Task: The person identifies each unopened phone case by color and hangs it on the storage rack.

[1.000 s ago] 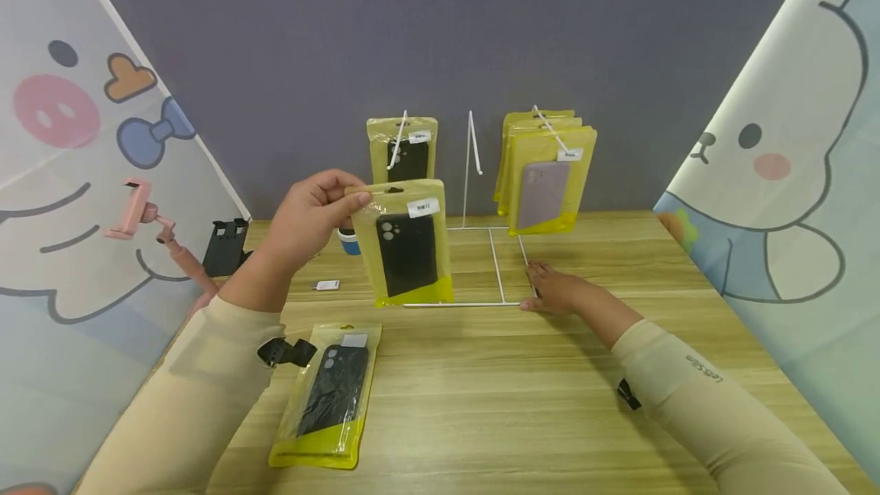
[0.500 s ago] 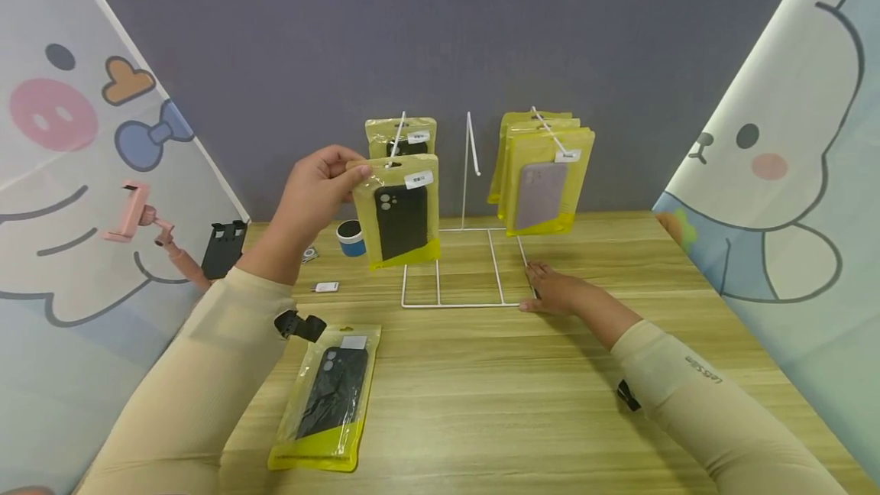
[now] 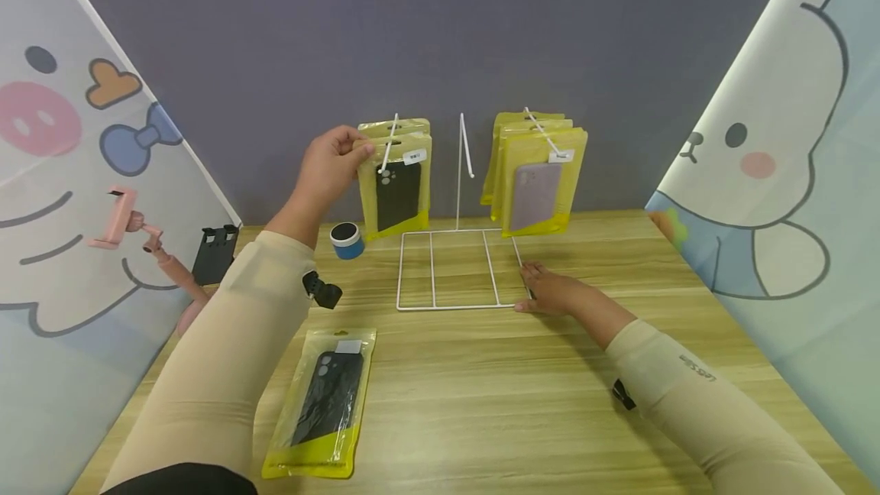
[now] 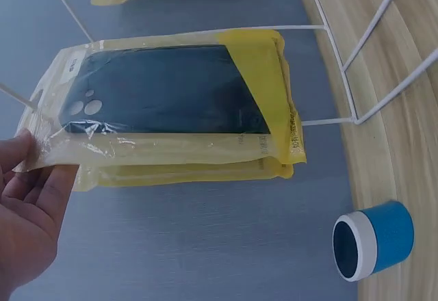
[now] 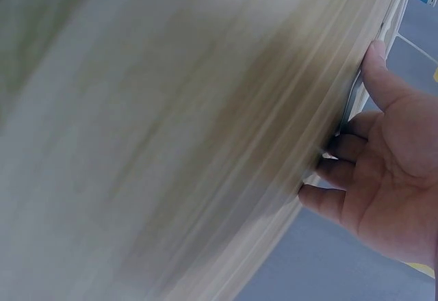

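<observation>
Left grip (image 3: 332, 166) pinches top corner of yellow phone-case packet (image 3: 397, 188), held at left hook of white wire rack (image 3: 457, 266) in front of another packet. Right grip (image 3: 550, 290) rests flat, fingers relaxed, on tabletop (image 3: 495, 396) at rack's base corner. Second packet (image 3: 321, 403) lies on tabletop, near left forearm.

Below my left hand (image 3: 334, 165) the blue cup (image 3: 346, 240) blocks descent; open counter (image 3: 481, 388) lies behind my right hand (image 3: 550, 292).
</observation>
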Tool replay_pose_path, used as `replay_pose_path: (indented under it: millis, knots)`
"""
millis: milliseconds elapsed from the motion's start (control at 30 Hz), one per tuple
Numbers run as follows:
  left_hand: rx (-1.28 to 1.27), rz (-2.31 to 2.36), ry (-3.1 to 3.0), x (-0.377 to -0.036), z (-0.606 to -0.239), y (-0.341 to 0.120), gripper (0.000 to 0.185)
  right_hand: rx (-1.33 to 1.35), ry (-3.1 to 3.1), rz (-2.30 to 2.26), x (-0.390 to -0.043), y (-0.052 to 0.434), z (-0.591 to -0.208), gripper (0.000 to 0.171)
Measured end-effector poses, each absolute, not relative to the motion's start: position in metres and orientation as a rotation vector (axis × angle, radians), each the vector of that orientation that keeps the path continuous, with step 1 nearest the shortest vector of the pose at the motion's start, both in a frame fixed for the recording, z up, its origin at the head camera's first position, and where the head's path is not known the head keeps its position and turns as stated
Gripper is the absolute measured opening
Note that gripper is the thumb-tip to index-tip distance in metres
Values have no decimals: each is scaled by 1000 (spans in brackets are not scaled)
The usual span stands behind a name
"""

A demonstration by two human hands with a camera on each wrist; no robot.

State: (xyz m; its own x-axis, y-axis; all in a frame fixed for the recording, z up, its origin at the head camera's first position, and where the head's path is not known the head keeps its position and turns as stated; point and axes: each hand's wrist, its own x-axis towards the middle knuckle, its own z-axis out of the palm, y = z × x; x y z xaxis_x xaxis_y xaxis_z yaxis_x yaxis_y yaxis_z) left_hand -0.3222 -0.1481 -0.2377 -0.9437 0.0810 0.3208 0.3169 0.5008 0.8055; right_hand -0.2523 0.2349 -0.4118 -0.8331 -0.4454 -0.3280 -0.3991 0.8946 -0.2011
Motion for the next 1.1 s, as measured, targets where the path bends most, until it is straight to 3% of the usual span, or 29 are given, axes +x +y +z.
replay_pose_path:
  millis: [233,467,600,833,1100]
  knots:
    - [-312,-1407,-2502,-335,-243,-148,27,-607,2683,-162,-253,233,-413,89]
    - [-250,-1408,-2580,-320,-246,-161,60,-606,2690,-145,-254,234,-415,90]
    - [-231,-1406,-2586,-301,-251,-170,68,-595,2693,-132,-255,235,-416,91]
    - [-270,-1298,-2682,-260,-277,-185,73,-585,2682,-154,-252,233,-409,90]
    - [-452,-988,-3006,-229,-329,-209,64,-585,2683,-157,-251,232,-411,91]
